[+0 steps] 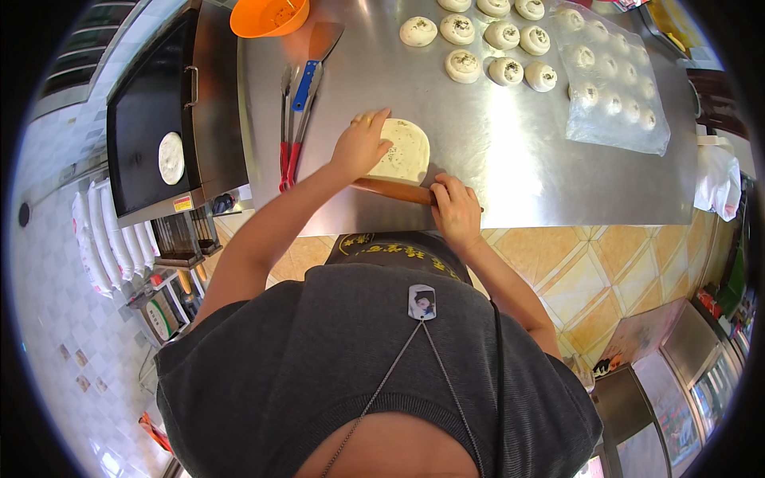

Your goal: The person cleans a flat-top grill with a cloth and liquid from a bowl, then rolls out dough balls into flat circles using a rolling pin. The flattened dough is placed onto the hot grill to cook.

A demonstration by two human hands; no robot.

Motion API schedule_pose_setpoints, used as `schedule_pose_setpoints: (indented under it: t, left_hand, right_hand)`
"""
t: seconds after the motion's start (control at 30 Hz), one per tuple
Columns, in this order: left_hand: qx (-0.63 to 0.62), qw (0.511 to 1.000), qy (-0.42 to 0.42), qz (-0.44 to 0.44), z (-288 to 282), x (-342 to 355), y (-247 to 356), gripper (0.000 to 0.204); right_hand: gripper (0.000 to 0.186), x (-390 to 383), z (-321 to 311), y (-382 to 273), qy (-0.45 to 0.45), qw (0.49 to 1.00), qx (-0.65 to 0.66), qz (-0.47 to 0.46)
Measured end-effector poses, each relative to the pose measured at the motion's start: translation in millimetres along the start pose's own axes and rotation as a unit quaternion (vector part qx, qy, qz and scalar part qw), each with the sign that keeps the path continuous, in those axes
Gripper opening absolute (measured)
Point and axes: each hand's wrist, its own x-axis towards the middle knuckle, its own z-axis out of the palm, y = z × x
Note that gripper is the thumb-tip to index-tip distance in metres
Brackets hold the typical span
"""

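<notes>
Nearest us, our right hand [456,209] grips the rolling pin [398,190] near its right end, fingers curled over it, close to the near edge of the steel table [629,191]. Just beyond the pin lies the flattened dough [408,155]; our left hand [362,150] is at its left side, thumb over it, though we cannot tell whether the fingers pinch it. Left of that lie red-handled tongs [294,159]. Farther off we see dough balls [505,72] and a plastic sheet [621,143] over more.

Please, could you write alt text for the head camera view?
A person's left hand touches a flat, rounded, pale, dark-flecked dough piece on a shiny metal table; the right hand holds a brown wooden rolling pin. Farther back sit round white dough balls.
</notes>
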Motion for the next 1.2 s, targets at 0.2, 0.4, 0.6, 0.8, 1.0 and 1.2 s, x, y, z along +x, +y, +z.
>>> schedule_pose_setpoints:
  t: [0.2,0.4,0.6,0.8,1.0,1.2]
  left_hand:
    - [0.016,0.991,-0.127,-0.051,-18.6,39.3,11.3,0.026]
    - [-0.253,0.911,-0.280,-0.164,-71.8,30.7,50.4,0.025]
    - [-0.343,0.839,-0.268,-0.328,-95.8,-18.2,17.0,0.028]
    - [-0.011,0.994,0.007,-0.104,4.4,-71.4,-17.1,0.044]
    - [0.041,0.989,0.135,-0.037,29.3,4.7,-21.1,0.069]
    - [0.073,0.995,0.066,-0.028,33.0,-34.7,-18.4,0.075]
  right_hand:
    - [0.035,-4.5,-16.4,-5.2,-0.022,0.999,0.024,-0.015]
    - [0.038,-21.5,-21.8,-11.7,-0.019,0.995,0.063,-0.070]
    - [0.043,-21.5,-38.8,-20.2,-0.002,0.993,0.071,-0.094]
    - [0.046,-15.8,-18.0,4.9,-0.020,1.000,0.002,-0.015]
    - [0.062,53.0,9.8,36.5,0.043,0.987,-0.146,0.061]
    - [0.065,38.8,14.8,37.1,-0.045,0.988,-0.147,0.032]
